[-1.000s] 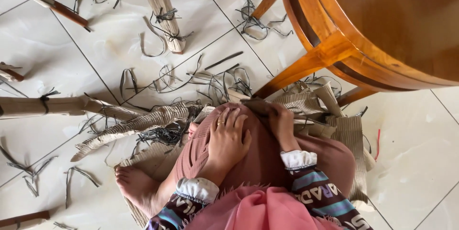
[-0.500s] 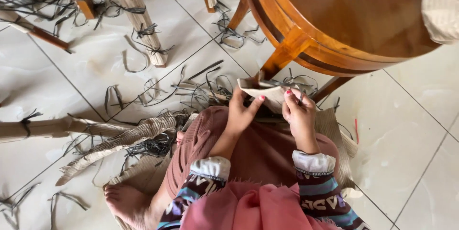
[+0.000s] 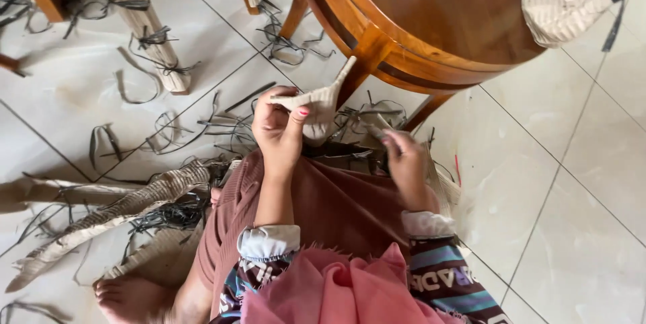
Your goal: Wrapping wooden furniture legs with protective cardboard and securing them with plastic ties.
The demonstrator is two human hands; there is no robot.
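Corrugated cardboard scrap (image 3: 316, 103) pinched up in left hand (image 3: 279, 129); right hand (image 3: 404, 162) looks blurred, grip unclear, probably grabbing more next.

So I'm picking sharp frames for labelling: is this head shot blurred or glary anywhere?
Head view: right hand and the foot are motion-smeared; left hand and its cardboard strip are sharper. Soft daylight, mild sheen on the floor tiles, no hard glare; the table looks bowed near the edge.
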